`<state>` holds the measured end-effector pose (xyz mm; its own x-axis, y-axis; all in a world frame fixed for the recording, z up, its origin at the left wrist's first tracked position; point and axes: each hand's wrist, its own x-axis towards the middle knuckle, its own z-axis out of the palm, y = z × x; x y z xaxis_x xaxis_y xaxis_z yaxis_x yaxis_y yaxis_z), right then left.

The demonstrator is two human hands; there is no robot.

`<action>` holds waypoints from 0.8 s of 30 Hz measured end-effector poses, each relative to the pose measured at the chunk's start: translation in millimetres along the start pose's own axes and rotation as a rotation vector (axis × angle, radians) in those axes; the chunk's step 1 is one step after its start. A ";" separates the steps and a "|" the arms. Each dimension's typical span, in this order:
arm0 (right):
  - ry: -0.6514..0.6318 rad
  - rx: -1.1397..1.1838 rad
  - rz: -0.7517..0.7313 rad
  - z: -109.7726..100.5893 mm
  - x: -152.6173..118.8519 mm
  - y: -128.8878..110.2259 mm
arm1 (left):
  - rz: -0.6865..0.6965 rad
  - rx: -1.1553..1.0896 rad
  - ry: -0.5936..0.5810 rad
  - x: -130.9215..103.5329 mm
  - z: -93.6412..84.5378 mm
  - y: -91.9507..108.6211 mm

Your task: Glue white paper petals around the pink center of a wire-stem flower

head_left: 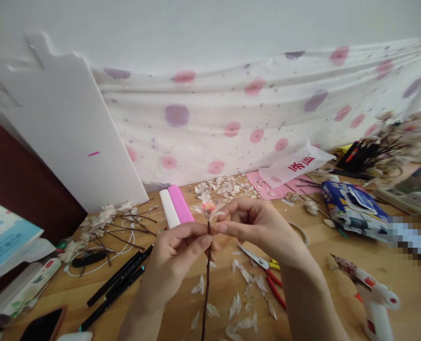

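Upright in front of me is an artificial flower (209,208) with an orange-pink centre and a few pale petals, on a thin dark stem (206,289). My left hand (185,246) pinches the stem just under the flower head. At the right side of the head, my right hand (249,222) has thumb and forefinger pressed together on a pale petal (217,215). Loose petals (237,303) lie scattered on the wooden table below. Red-handled scissors (263,265) rest beside my right forearm, which partly covers them.
A glue gun (368,289) stands at right, near a blue packet (354,206). Black markers (118,284), finished flower stems (105,220) and a phone (43,327) lie at left. Behind are pink and white rolls (176,206), a petal heap (224,188) and a white board (71,128).
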<state>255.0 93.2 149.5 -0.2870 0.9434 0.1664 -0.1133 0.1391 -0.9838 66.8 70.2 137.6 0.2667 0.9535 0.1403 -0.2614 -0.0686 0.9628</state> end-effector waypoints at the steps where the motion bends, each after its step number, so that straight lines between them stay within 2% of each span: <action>1: 0.019 -0.024 -0.004 -2.6 0.1 -0.2 | -0.007 -0.009 0.028 -0.1 -0.3 1.1; 6: 0.163 -0.103 -0.098 -13.4 -0.9 -0.4 | 0.037 0.023 0.151 0.3 -1.1 5.3; 9: 0.265 -0.144 -0.167 -12.7 -3.3 -0.2 | 0.113 0.155 0.248 1.8 -0.7 3.9; 13: 0.332 -0.259 -0.279 -6.2 -6.8 -1.6 | 0.205 0.349 0.385 3.6 0.4 -1.3; 18: 0.279 -0.393 -0.379 0.9 -9.9 -4.2 | 0.244 0.436 0.453 3.2 2.5 -5.8; 22: 0.142 -0.378 -0.362 7.8 -9.8 -2.4 | 0.214 0.395 0.428 1.0 5.9 -4.3; 24: 0.125 -0.349 -0.335 11.8 -7.9 -0.8 | 0.186 0.360 0.396 -0.6 7.7 -2.5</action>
<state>246.1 82.1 149.8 -0.1704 0.8555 0.4889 0.1510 0.5130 -0.8450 74.4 67.5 136.9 -0.1402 0.9484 0.2843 0.0805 -0.2753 0.9580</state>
